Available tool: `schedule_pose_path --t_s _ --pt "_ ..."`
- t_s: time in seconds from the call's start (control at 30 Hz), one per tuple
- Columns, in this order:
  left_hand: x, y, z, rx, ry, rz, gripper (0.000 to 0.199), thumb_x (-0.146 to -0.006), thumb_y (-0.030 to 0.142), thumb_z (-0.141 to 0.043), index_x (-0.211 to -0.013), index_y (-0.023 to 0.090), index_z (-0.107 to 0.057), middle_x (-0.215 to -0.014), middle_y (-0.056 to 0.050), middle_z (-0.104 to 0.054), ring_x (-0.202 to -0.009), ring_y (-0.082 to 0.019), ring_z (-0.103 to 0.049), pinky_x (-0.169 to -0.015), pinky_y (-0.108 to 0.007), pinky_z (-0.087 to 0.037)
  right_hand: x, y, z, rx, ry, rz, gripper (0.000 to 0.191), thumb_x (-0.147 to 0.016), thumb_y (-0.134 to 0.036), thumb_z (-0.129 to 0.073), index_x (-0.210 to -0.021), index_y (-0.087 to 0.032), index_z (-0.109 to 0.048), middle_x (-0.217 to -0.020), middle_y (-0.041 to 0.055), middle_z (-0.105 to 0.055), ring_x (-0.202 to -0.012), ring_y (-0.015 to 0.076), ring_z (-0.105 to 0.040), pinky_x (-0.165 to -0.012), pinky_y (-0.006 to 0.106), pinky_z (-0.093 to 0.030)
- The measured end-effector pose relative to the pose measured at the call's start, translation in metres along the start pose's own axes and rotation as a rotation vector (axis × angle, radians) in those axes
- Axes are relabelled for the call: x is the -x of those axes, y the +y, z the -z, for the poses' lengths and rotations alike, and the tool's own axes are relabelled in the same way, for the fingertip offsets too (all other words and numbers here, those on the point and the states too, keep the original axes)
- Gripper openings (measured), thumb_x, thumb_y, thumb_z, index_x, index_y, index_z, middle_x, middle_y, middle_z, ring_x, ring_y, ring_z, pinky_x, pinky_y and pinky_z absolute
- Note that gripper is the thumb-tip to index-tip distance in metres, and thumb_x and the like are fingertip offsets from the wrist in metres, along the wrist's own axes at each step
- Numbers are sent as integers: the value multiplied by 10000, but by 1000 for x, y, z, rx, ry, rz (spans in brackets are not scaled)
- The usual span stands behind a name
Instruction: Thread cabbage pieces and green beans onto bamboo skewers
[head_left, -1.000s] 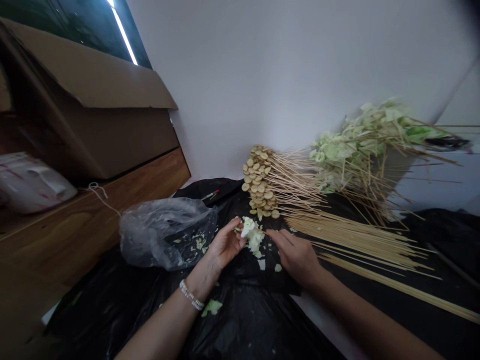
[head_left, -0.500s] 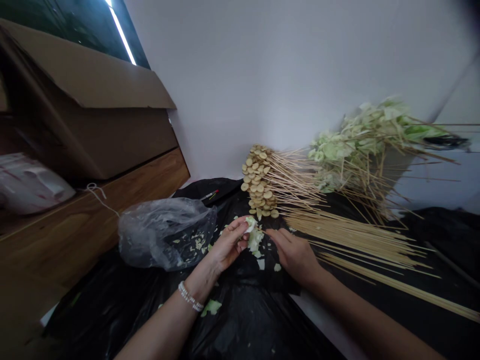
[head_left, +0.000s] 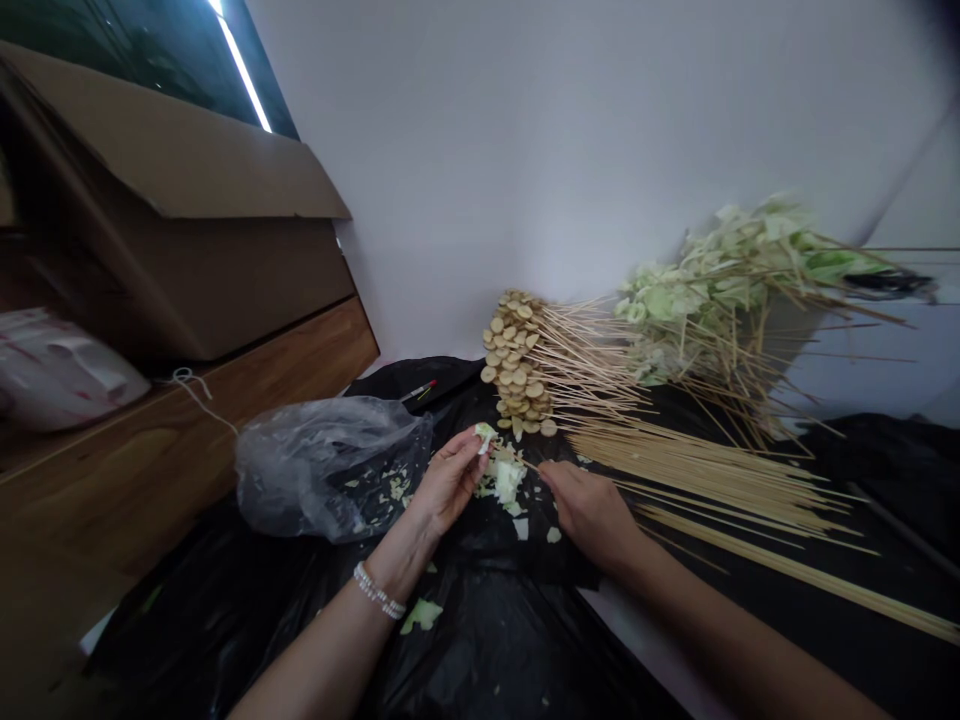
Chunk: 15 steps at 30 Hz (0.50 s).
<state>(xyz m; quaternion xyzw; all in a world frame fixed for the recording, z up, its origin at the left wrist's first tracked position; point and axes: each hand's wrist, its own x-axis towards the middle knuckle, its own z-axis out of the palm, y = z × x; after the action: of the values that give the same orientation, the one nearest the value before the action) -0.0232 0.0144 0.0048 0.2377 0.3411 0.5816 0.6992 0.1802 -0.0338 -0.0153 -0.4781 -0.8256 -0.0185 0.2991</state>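
My left hand [head_left: 454, 475], with a beaded bracelet at the wrist, pinches a pale green cabbage piece [head_left: 485, 434] between thumb and fingers. Opposite it, my right hand [head_left: 581, 497] is closed on a thin wooden skewer [head_left: 529, 465] that points left toward the left hand. Another cabbage leaf [head_left: 509, 482] hangs on or lies just under the skewer; which, I cannot tell. Small cabbage scraps [head_left: 521, 528] are scattered below on black plastic sheeting [head_left: 480, 620]. Just beyond the hands is a stack of skewered round slices [head_left: 517, 365], their sticks pointing right.
Bare skewers [head_left: 720, 480] lie in a bundle at the right. Behind them are skewers loaded with cabbage [head_left: 720, 270] against the wall. A clear plastic bag [head_left: 330, 465] with scraps sits left of the hands. A cardboard box [head_left: 225, 260] stands at the far left, on a wooden surface [head_left: 300, 355].
My left hand has shifted slightly left, away from the right hand, with the cabbage piece in its fingers. More of the skewer and the leaf between the hands now shows.
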Motion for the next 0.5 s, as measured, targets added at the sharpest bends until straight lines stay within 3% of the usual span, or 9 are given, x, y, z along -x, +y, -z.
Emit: schedule_pose_path --t_s 0.2,0.37,0.5 --pt "1 -3 0 -30 6 10 189 -734 46 -716 -915 103 -710 -845 -72 -732 -727 -114 -682 -659 -155 -554 -2 -1 -2 -160 -24 -39 231 -935 -140 -359 -878 -186 -578 -779 18 -638 -741 134 -601 -689 228 -422" --pt "3 -5 -2 -25 -6 44 159 -727 53 -726 -874 109 -704 -845 -70 -730 -746 -122 -687 -699 -178 -559 -1 -3 2 -14 53 21 255 -921 -119 -347 -838 -176 -580 -743 30 -602 -698 141 -572 -659 236 -396" --pt "3 -8 -1 -17 -17 44 165 -705 56 -748 -853 114 -702 -836 -59 -729 -753 -123 -690 -726 -188 -561 0 -3 2 7 40 23 249 -917 -112 -342 -831 -174 -567 -750 36 -594 -693 144 -560 -651 239 -380"
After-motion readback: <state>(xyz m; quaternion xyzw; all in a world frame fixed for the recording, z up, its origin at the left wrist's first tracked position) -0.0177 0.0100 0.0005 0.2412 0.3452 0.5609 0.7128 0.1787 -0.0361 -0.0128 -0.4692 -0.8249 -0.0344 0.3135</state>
